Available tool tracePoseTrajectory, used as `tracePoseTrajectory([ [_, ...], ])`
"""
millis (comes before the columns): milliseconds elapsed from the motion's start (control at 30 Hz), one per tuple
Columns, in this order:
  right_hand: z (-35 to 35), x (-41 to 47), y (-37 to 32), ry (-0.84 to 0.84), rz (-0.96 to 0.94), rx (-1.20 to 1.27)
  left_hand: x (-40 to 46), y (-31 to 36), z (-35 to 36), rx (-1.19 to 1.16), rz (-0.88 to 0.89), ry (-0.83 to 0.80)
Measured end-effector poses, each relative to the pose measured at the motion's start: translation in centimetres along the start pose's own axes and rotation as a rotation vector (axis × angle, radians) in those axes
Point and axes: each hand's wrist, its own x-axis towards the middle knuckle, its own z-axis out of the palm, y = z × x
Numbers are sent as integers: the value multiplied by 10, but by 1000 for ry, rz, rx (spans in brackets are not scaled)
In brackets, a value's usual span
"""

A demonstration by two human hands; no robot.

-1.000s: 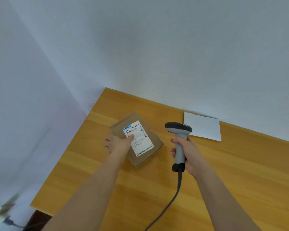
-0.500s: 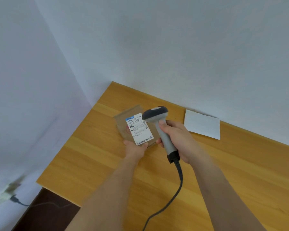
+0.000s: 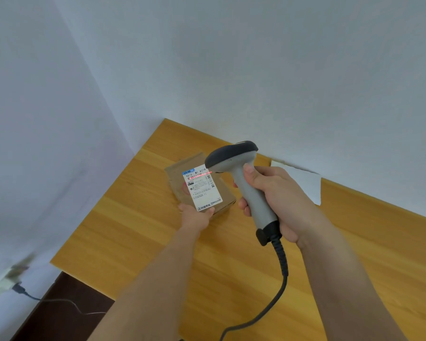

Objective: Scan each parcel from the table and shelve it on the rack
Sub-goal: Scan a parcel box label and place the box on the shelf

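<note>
A small brown cardboard parcel [image 3: 180,180] with a white shipping label [image 3: 203,190] is tilted up over the wooden table [image 3: 138,217]. My left hand [image 3: 196,216] grips its near edge, thumb on the label's lower corner. My right hand [image 3: 278,200] grips the handle of a grey barcode scanner [image 3: 234,158], whose dark head points at the label from the right. A red scan line crosses the top of the label. The rack is out of sight.
A white sheet of paper [image 3: 305,180] lies against the wall behind my right hand. The scanner's black cable [image 3: 280,279] hangs down toward the frame's bottom. White walls meet at the table's far left corner. A wall socket with a plugged cable [image 3: 15,286] sits low left.
My left hand has shifted from on top of the parcel to its near edge and tilted it up. My right hand has swung the scanner left over the label, and a red line now shows.
</note>
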Motion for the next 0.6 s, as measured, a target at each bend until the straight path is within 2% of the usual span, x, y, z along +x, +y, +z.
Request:
tracePoseTrajectory([
  [233,-3,-8,-5,27,-9,7,-2,-3,8,28,2,21],
  [600,-5,-22,-15,48,-4,-3,-4,-15,15,100,106,19],
])
